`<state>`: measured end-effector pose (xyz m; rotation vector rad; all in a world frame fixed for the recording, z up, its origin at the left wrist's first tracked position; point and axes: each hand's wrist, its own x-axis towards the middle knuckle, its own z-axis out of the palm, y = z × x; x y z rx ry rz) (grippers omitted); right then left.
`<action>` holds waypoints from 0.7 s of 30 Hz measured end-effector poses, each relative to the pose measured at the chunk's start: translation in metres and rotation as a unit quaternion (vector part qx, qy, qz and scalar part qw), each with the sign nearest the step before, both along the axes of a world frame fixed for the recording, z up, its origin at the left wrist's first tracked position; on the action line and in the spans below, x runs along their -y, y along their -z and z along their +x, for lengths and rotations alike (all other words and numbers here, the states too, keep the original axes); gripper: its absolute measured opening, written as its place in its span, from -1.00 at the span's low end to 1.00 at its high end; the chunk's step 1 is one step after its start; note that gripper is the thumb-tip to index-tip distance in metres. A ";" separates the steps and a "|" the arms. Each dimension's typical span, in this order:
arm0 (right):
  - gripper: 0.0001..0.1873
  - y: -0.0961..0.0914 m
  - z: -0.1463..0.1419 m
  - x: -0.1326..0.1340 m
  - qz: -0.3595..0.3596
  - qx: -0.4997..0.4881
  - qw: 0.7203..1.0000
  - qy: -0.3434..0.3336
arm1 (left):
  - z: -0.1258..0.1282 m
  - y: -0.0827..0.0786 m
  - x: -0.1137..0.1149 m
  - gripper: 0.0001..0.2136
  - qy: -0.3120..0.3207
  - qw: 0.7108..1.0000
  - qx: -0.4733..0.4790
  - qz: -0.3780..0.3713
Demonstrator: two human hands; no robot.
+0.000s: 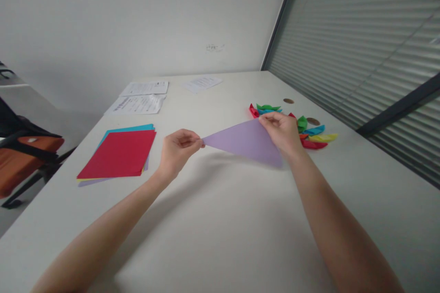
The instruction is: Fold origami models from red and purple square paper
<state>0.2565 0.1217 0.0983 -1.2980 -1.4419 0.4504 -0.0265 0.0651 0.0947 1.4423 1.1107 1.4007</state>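
A sheet of purple paper (245,142), folded into a triangle, is held up above the white table between my two hands. My left hand (180,151) pinches its pointed left corner between thumb and fingers. Gripping the upper edge toward the right is my right hand (280,130), closed on the paper and covering part of it. The lower right corner of the triangle hangs free and looks slightly blurred. Behind my right hand lie several folded paper pieces (314,145) in red, yellow, blue and green, partly hidden by the hand.
On the left rests a stack of coloured paper with a red sheet (118,153) on top. Printed sheets (137,104) lie farther back, with another printed page (202,83) near the wall. Blinds (360,32) run along the right side; an orange chair (25,160) stands at left.
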 end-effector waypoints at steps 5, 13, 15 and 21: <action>-0.84 0.001 0.004 -0.002 -0.014 0.065 0.998 0.004 | 0.002 0.006 0.001 -0.85 0.038 0.983 -0.158 0.083; -0.89 0.024 0.011 -0.022 -0.175 0.270 0.947 -0.017 | 0.021 0.045 0.011 -0.79 0.117 0.953 -0.270 0.074; -0.89 0.034 0.006 -0.033 -0.210 0.340 0.916 -0.041 | 0.024 0.062 0.015 -0.79 0.140 0.956 -0.255 0.028; -0.91 0.054 -0.023 -0.066 -0.222 0.383 0.888 -0.126 | 0.021 0.089 0.021 -0.78 0.144 0.933 -0.323 0.068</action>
